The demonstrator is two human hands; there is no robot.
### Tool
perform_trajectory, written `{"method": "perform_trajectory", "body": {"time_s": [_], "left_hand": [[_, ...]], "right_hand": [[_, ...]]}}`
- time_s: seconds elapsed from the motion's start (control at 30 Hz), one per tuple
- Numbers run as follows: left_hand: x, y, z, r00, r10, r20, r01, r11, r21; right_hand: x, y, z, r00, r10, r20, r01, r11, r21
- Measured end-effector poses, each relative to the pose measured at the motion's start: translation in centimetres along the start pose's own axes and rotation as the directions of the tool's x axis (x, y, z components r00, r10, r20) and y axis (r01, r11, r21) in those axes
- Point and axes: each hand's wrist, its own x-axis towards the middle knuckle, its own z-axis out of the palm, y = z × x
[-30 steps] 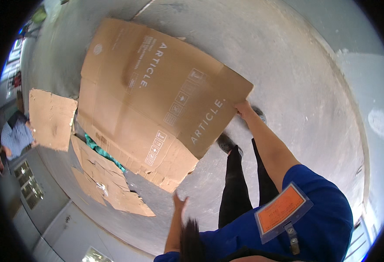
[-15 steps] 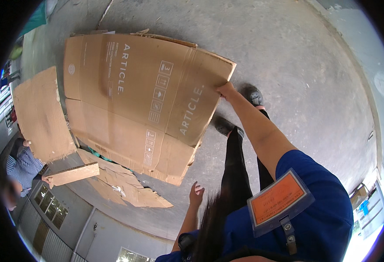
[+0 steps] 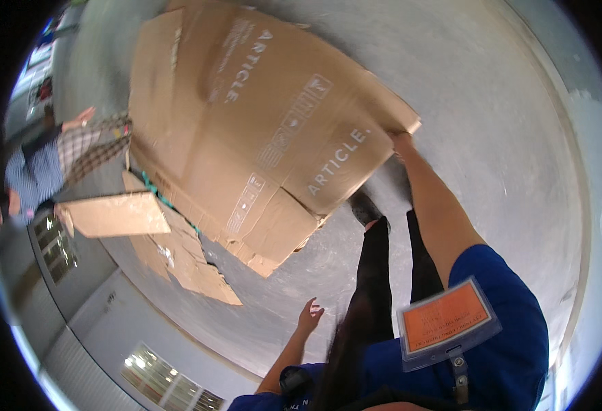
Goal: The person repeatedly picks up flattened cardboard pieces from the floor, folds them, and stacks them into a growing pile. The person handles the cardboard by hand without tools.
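A large stack of flattened brown cardboard (image 3: 246,130), with white print and handling symbols, lies across the upper middle of the view. My right hand (image 3: 401,144) is closed on its near right edge, fingers partly hidden by blur and cardboard. My left hand (image 3: 310,316) hangs in the air below the stack, fingers loosely curled and apart, holding nothing. At the far left a co-worker in a striped top (image 3: 37,168) holds a smaller cardboard piece (image 3: 116,216) in one hand; their other hand (image 3: 80,118) is bare and spread. A plain cardboard sheet (image 3: 154,75) rests on the stack's left end.
Torn cardboard (image 3: 184,264) lies on the concrete floor (image 3: 492,151) beside the stack, with a green strip (image 3: 154,186) between them. My shoes and black trousers (image 3: 373,274) are close to the stack's near edge. A wall with windows (image 3: 167,377) runs along the lower left.
The co-worker's larger plain sheet has moved onto the stack's left end and left their hand. My view has turned; the stack appears shifted up and right. My right hand keeps its grip.
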Motion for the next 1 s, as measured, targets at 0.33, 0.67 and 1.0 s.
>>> {"method": "perform_trajectory", "body": {"time_s": [0.33, 0.67, 1.0], "left_hand": [[0.4, -1.9, 3.0, 0.993, 0.109, -0.044, -0.1, 0.981, 0.164], [-4.4, -6.9, 5.6, 0.958, -0.002, -0.286, -0.031, 0.993, -0.112], [-15.5, -17.3, 13.0, 0.946, -0.226, -0.232, 0.191, 0.967, -0.167]], "right_hand": [[-9.0, 0.7, -8.6, 0.84, 0.35, 0.414, -0.312, 0.937, -0.16], [-25.3, 8.5, -18.1, 0.579, 0.621, 0.528, -0.167, 0.725, -0.668], [-28.9, -1.5, -17.4, 0.657, 0.454, 0.603, 0.192, 0.672, -0.715]]}}
